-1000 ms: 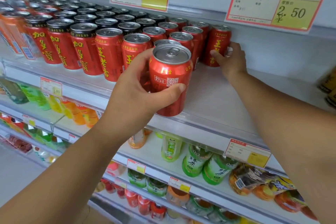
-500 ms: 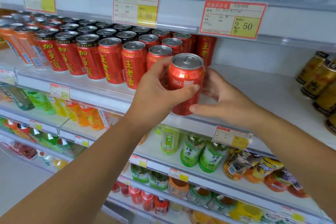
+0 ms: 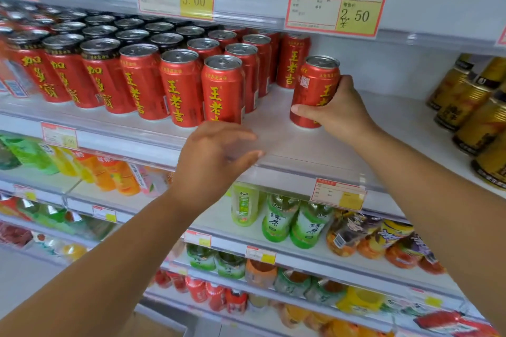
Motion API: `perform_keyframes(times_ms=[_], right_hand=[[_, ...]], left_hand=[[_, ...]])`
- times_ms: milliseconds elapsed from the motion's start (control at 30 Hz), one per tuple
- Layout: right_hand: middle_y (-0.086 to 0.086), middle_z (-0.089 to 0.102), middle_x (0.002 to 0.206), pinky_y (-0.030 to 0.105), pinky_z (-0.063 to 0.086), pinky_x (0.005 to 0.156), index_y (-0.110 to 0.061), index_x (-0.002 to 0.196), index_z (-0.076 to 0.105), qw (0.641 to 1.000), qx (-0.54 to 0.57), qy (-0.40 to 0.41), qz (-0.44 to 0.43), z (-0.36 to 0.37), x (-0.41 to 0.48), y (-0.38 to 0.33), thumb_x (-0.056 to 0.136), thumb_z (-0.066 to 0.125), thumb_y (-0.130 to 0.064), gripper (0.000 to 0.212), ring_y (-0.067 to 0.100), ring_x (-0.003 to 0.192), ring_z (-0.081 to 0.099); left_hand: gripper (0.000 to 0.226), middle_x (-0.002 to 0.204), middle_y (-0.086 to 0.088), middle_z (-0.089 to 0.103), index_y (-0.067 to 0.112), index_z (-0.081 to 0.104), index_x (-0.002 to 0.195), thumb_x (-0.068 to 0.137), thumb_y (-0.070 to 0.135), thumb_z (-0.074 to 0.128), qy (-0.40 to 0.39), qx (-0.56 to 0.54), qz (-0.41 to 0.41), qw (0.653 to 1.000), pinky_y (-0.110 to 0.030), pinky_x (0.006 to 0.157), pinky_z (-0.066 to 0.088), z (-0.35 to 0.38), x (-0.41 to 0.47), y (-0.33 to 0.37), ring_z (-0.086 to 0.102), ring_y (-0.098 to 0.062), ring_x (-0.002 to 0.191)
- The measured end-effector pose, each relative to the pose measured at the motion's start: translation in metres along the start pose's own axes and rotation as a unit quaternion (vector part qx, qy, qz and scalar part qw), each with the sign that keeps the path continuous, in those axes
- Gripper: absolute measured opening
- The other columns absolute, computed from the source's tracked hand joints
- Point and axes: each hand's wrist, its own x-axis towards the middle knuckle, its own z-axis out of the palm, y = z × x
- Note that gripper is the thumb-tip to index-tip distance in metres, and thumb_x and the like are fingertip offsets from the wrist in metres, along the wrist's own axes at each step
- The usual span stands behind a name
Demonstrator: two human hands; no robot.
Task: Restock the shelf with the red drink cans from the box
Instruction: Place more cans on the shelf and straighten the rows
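**Red can gripped in your right hand on the top shelf**

Your right hand is wrapped round the lower half of a red can, right of centre in the frame. The thumb crosses the front near the base and the fingers curl round the far side. The can is a smooth, glossy metal cylinder with a bare silver lid and pull tab. Yellow characters run down its side, and there is a small white printed patch near the shoulder. Its base sits at the surface of the shelf, a flat, matt white board with a clear plastic strip along its front edge. A bare stretch of board separates this can from the rows of red cans, which fill the upper left of the frame in tight lines. These have the same red bodies; some have silver rims and others, further left, have dark ones.

Your left hand is at the centre of the frame, in front of the shelf edge. Its fingers are loosely curled and it holds nothing. It is blurred, so finer detail is lost.

Paper price tags with red borders and yellow panels hang along the top. Gold cans stand at the right edge. On the shelf below are green bottles of soft plastic with white labels.
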Motion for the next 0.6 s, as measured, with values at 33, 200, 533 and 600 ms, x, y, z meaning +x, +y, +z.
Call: perform_keyframes(times_ms=[33, 200, 533, 600], right_hand=[[0.003, 0.054, 0.127, 0.028, 0.042, 0.087, -0.013, 0.131, 0.035, 1.0, -0.002, 0.002, 0.001, 0.004, 0.005, -0.001, 0.066, 0.086, -0.037, 0.086, 0.017, 0.11, 0.055], [-0.007, 0.052, 0.118, 0.024, 0.04, 0.085, -0.021, 0.146, 0.017, 0.995, 0.013, -0.093, 0.021, 0.005, 0.014, -0.002, 0.073, 0.083, -0.021, 0.098, 0.013, 0.105, 0.056], [0.006, 0.06, 0.127, 0.038, 0.048, 0.098, -0.019, 0.143, 0.025, 0.999, -0.004, -0.053, -0.001, 0.031, 0.052, 0.005, 0.071, 0.084, -0.023, 0.092, 0.022, 0.11, 0.062], [0.009, 0.059, 0.129, 0.036, 0.047, 0.097, -0.02, 0.144, 0.027, 1.0, -0.016, -0.027, -0.001, 0.038, 0.058, 0.007, 0.071, 0.084, -0.027, 0.092, 0.024, 0.112, 0.061]], left_hand=[[0.043, 0.104, 0.009, 0.071, 0.024, 0.075, 0.099, 0.077, 0.058, 0.063, 0.008, 0.018, 0.021, 1.0, -0.012, 0.096, 0.036, -0.001, -0.001, -0.007, 0.058, -0.009, 0.101], [0.05, 0.107, 0.013, 0.071, 0.026, 0.074, 0.099, 0.069, 0.065, 0.072, 0.003, 0.07, 0.086, 0.994, -0.043, 0.092, 0.044, 0.002, -0.007, -0.027, 0.065, -0.016, 0.1], [0.048, 0.104, 0.018, 0.069, 0.031, 0.072, 0.099, 0.069, 0.069, 0.067, 0.0, 0.068, 0.077, 0.995, -0.028, 0.092, 0.031, 0.003, -0.008, -0.028, 0.06, -0.015, 0.093], [0.048, 0.103, 0.017, 0.069, 0.032, 0.072, 0.099, 0.07, 0.069, 0.066, 0.001, 0.067, 0.078, 0.995, -0.027, 0.092, 0.03, 0.003, -0.008, -0.029, 0.059, -0.015, 0.093]])
